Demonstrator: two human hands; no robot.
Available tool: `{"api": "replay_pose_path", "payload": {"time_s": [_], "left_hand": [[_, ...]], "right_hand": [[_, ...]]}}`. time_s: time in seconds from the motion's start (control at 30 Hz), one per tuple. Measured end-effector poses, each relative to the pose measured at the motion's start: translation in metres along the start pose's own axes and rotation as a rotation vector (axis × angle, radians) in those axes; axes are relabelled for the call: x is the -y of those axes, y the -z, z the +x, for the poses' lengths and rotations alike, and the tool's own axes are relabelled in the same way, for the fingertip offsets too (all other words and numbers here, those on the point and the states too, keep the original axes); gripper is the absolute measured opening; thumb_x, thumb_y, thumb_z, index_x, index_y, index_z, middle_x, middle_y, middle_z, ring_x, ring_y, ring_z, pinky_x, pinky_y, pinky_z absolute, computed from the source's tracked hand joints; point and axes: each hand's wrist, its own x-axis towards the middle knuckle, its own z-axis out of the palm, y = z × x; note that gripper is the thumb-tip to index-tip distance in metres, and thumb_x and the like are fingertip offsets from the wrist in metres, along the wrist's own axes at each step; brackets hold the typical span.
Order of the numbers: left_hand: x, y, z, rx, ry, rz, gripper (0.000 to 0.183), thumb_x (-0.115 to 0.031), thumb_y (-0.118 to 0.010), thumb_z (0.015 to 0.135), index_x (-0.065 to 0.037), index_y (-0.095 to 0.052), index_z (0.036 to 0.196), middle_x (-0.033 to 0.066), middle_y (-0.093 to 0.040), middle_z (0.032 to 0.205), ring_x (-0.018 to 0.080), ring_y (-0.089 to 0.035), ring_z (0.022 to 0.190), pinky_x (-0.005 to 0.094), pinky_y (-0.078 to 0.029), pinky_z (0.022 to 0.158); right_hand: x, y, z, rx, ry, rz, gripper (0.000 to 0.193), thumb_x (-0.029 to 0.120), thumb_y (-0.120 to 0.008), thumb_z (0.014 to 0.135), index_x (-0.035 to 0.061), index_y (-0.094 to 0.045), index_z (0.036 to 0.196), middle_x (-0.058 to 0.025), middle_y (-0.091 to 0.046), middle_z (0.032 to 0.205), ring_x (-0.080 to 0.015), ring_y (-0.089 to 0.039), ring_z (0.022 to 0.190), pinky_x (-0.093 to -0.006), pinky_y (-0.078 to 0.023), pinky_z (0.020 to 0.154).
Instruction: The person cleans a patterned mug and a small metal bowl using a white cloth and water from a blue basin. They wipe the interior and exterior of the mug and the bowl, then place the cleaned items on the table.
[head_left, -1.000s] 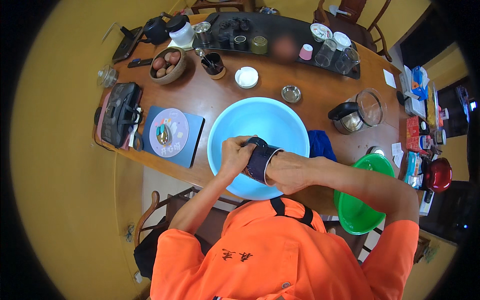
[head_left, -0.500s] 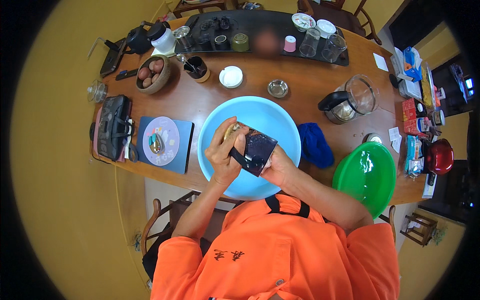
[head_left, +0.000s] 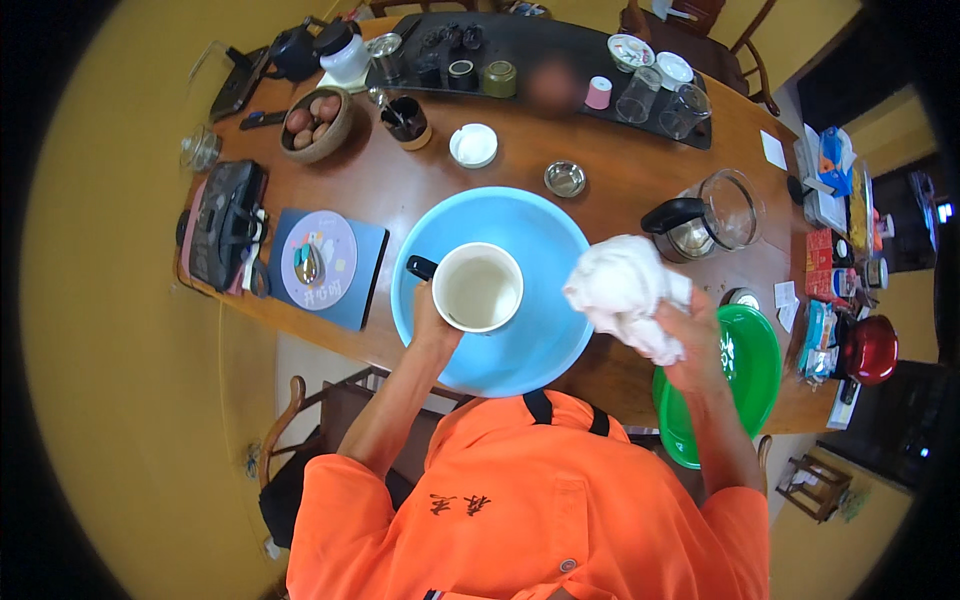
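My left hand (head_left: 432,318) is closed around the near side of a mug (head_left: 478,287), whose white inside and black handle face up at me. The mug is over the light blue basin (head_left: 560,235), its opening toward the head view. To the right, my right hand (head_left: 697,340) grips a bunched white cloth (head_left: 628,290), held up past the basin's right rim. A green basin (head_left: 735,390) lies just below and beside that hand. Some of my left fingers are hidden behind the mug.
A glass jug (head_left: 705,220) with a black handle stands right of the cloth. Near the basin's far side are a small metal bowl (head_left: 565,178) and a white ashtray (head_left: 473,146). A blue board (head_left: 365,270) lies left, and a black tea tray (head_left: 560,85) spans the back.
The mug has turned from lying tilted, dark side showing, to having its opening upward. My right hand has left it and moved right with the white cloth, and the blue cloth is now hidden.
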Motion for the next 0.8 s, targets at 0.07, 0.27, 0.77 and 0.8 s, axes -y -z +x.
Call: {"api": "replay_pose_path", "payload": {"time_s": [0.07,0.27,0.77,0.8], "left_hand": [[0.008,0.002,-0.011,0.057,0.095,-0.124,0.023,-0.016,-0.052,0.093,0.001,-0.063,0.103,0.0105,-0.066,0.099,0.0209,-0.067,0.085,0.0351,-0.057,0.071],[0.012,-0.006,-0.029,0.377,0.228,-0.042,0.034,-0.026,-0.049,0.097,0.003,-0.067,0.098,0.0111,-0.069,0.091,0.0181,-0.067,0.078,0.0308,-0.054,0.07],[0.008,-0.015,-0.039,0.309,0.278,0.026,0.032,-0.027,-0.06,0.091,0.004,-0.068,0.09,0.0109,-0.068,0.081,0.0141,-0.065,0.065,0.0257,-0.052,0.057],[0.006,-0.017,-0.039,0.277,0.263,0.061,0.032,-0.027,-0.06,0.091,0.004,-0.068,0.09,0.0105,-0.068,0.08,0.0138,-0.064,0.064,0.0256,-0.052,0.056]], "right_hand": [[0.006,0.007,-0.005,-0.021,0.017,0.022,0.058,0.013,-0.068,0.079,-0.0065,-0.046,0.129,-0.0148,-0.062,0.111,-0.0209,-0.065,0.089,-0.0298,-0.055,0.074],[0.009,0.012,-0.013,0.064,-0.038,0.145,0.075,0.012,-0.07,0.074,-0.004,-0.035,0.139,-0.0171,-0.058,0.12,-0.0247,-0.065,0.094,-0.0329,-0.056,0.071],[0.056,-0.056,-0.002,0.406,0.371,-1.028,0.043,0.01,-0.075,0.07,-0.0005,-0.065,0.11,-0.0162,-0.064,0.114,-0.0284,-0.063,0.104,-0.0359,-0.048,0.09],[0.056,-0.065,0.004,0.526,0.435,-1.128,0.044,0.011,-0.075,0.068,0.0001,-0.065,0.11,-0.0163,-0.064,0.114,-0.0287,-0.063,0.102,-0.0353,-0.049,0.087]]}}
